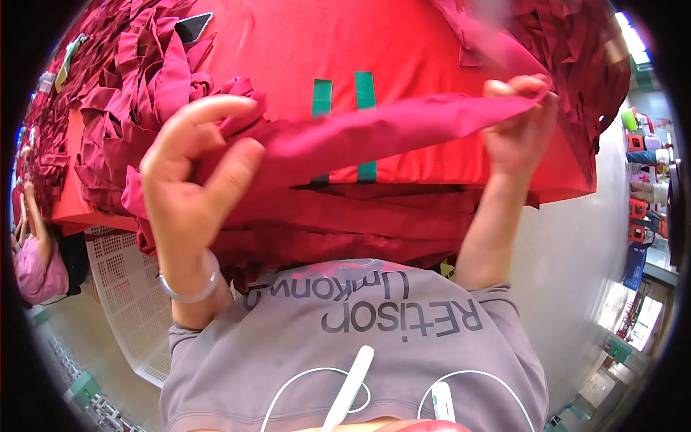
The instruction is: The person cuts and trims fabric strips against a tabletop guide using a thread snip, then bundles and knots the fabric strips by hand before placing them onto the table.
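Note:
A long dark-red fabric strip (389, 137) stretches in the air between my two hands. My right hand (520, 126) pinches its far end between thumb and fingers, where the cloth folds over the fingertips. At the other end, my left hand (191, 169) is curled around the strip, thumb and forefinger apart in front of it; its grip inside the palm is partly hidden. Below lies more dark-red cloth (345, 223) along the table's near edge, across my lap. Two green tape marks (366, 90) show on the red-covered table (281, 43) behind the strip.
Heaps of dark-red strips (122, 108) lie at the left, with another pile (576, 65) at the right. A phone (194, 27) rests on the left heap. A white perforated basket (126, 302) stands beside me. Another person (39, 266) is at the far left.

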`<action>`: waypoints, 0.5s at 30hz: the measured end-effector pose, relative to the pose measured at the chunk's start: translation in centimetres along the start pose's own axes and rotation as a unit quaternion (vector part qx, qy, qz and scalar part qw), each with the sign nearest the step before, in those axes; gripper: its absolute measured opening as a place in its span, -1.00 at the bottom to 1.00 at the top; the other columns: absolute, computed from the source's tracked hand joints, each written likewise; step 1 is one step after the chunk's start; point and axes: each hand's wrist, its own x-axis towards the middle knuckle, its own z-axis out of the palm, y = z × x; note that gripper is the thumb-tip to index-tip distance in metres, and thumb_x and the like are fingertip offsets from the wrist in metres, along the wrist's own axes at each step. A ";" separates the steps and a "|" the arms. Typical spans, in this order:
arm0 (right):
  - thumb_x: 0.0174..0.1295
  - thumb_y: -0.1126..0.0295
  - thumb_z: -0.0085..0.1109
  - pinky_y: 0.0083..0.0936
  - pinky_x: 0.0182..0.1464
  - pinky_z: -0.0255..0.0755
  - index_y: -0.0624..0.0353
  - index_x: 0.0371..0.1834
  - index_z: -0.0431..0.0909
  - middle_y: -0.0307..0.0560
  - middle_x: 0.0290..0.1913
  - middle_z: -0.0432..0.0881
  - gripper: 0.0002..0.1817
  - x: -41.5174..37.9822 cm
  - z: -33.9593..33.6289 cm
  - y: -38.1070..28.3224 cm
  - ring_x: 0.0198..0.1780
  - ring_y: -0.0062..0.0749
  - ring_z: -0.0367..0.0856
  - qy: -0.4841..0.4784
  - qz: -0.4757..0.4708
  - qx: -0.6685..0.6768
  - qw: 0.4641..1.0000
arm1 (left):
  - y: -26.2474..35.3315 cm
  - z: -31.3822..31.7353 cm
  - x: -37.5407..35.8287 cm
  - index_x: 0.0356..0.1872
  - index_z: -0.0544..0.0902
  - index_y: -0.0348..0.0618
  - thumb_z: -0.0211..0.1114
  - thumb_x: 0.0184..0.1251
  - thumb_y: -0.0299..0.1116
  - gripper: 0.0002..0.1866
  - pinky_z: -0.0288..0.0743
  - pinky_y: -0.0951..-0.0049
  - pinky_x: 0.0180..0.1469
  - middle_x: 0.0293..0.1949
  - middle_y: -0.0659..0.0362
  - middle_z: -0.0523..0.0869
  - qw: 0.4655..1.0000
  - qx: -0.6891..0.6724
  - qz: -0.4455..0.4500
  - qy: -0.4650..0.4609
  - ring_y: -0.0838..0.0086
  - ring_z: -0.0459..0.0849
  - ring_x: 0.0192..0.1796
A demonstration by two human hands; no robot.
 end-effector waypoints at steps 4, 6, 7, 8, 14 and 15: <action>0.12 0.39 0.18 -0.54 -0.31 0.16 0.08 -0.10 0.54 -0.38 -0.25 0.64 -0.75 -4.4 -0.7 -13.0 -0.38 -0.62 0.29 0.131 -0.101 -0.102 0.981 | -0.3 0.0 1.1 -0.19 0.65 -0.26 0.39 0.03 -0.54 -0.74 0.37 0.74 -0.27 -0.43 0.37 0.63 0.997 -0.014 -0.070 0.017 0.77 0.49 -0.39; 0.13 0.43 0.18 -0.54 -0.27 0.19 0.11 -0.09 0.53 -0.30 -0.18 0.66 -0.75 -6.9 0.9 -16.7 -0.34 -0.63 0.41 0.218 -0.140 -0.189 0.947 | -0.5 1.0 1.3 -0.24 0.66 -0.24 0.41 0.02 -0.48 -0.77 0.44 0.62 -0.27 -0.45 0.20 0.68 0.994 0.100 -0.033 -0.001 0.61 0.60 -0.39; 0.15 0.42 0.18 -0.53 -0.25 0.21 0.12 -0.06 0.54 -0.26 -0.14 0.66 -0.73 -8.5 0.8 -19.9 -0.29 -0.61 0.45 0.270 -0.161 -0.200 0.928 | -0.7 1.4 1.3 -0.28 0.66 -0.22 0.40 0.03 -0.44 -0.80 0.45 0.55 -0.27 -0.45 0.14 0.67 0.989 0.149 -0.013 -0.003 0.49 0.62 -0.40; 0.16 0.42 0.18 -0.53 -0.23 0.23 0.12 -0.02 0.54 -0.23 -0.09 0.66 -0.71 -10.1 0.5 -23.2 -0.25 -0.59 0.50 0.322 -0.181 -0.209 0.905 | -0.8 1.7 1.3 -0.32 0.66 -0.20 0.39 0.04 -0.41 -0.82 0.47 0.48 -0.28 -0.45 0.08 0.66 0.980 0.198 0.007 -0.006 0.37 0.64 -0.41; 0.27 0.25 0.06 -0.48 -0.24 0.37 0.18 0.07 0.49 -0.11 0.01 0.62 -0.64 -12.6 1.7 -28.9 -0.28 -0.46 0.58 0.495 -0.351 -0.362 0.708 | -0.8 4.4 1.0 -0.49 0.58 -0.15 0.35 0.07 -0.28 -0.82 0.42 0.30 -0.35 -0.50 0.15 0.56 0.938 0.345 0.008 -0.015 0.22 0.58 -0.41; 0.22 0.17 0.14 -0.45 -0.29 0.41 0.19 0.08 0.48 -0.05 0.01 0.61 -0.57 -13.4 1.2 -30.3 -0.36 -0.43 0.58 0.489 -0.333 -0.390 0.705 | -1.1 4.8 0.9 -0.49 0.57 -0.11 0.34 0.07 -0.29 -0.84 0.41 0.29 -0.34 -0.51 0.17 0.53 0.936 0.351 0.030 -0.024 0.26 0.57 -0.40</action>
